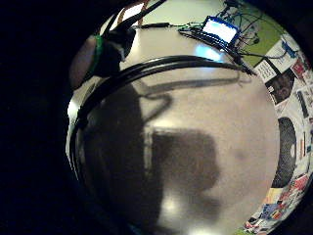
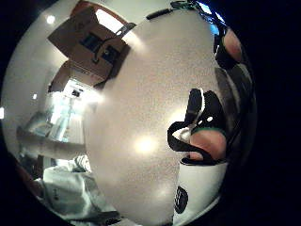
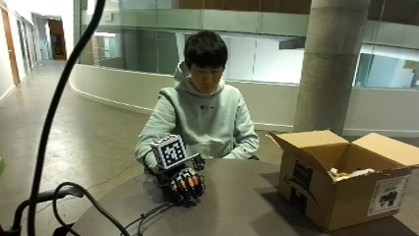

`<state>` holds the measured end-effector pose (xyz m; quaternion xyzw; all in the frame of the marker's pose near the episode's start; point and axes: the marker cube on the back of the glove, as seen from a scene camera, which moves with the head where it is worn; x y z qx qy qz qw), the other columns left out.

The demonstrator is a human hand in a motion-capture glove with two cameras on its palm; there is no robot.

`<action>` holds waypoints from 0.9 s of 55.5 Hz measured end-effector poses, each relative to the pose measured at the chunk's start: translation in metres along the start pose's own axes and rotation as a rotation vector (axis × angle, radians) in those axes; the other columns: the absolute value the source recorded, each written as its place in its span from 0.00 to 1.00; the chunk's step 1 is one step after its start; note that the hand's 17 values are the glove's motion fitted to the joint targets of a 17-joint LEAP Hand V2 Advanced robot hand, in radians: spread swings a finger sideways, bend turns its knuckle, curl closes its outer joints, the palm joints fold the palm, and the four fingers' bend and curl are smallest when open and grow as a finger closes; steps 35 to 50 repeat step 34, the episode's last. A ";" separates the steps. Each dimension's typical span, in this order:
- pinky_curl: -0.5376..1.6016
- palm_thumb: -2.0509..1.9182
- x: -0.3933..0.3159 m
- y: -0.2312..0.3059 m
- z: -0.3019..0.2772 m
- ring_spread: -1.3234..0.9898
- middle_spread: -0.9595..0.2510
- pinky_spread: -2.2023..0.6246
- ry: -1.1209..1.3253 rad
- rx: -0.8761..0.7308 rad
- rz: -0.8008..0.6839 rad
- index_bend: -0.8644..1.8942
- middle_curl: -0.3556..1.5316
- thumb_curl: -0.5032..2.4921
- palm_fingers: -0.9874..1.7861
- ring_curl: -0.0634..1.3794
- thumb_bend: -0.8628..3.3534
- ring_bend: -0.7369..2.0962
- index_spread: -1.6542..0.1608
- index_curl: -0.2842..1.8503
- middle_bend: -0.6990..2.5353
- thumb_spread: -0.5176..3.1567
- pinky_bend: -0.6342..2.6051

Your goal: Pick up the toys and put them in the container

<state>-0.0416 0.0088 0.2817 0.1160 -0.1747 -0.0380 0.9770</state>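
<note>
Toys show nowhere on our table (image 3: pixel 249 206), something pale sits in the cardboard box (image 3: pixel 340 191), and our right hand (image 3: pixel 185 186) rests with relaxed, empty fingers.

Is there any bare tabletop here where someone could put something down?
Yes. The round table is bare between the gloved right hand and the open cardboard box. The near edge in front of the hand carries cables, so it is more cluttered. The box takes up the table's far side from the hand.
</note>
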 end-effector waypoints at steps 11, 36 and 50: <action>0.40 0.62 -0.001 0.003 -0.001 0.46 0.70 0.74 -0.010 -0.018 0.015 0.42 0.48 0.31 0.53 0.27 0.27 0.48 0.82 0.46 0.35 0.57 0.36; 0.41 0.62 0.001 0.000 -0.002 0.46 0.69 0.74 -0.013 -0.014 0.025 0.42 0.50 0.32 0.52 0.28 0.28 0.48 0.82 0.48 0.35 0.57 0.37; 0.41 0.62 0.001 0.000 -0.002 0.46 0.69 0.74 -0.013 -0.014 0.025 0.42 0.50 0.32 0.52 0.28 0.28 0.48 0.82 0.48 0.35 0.57 0.37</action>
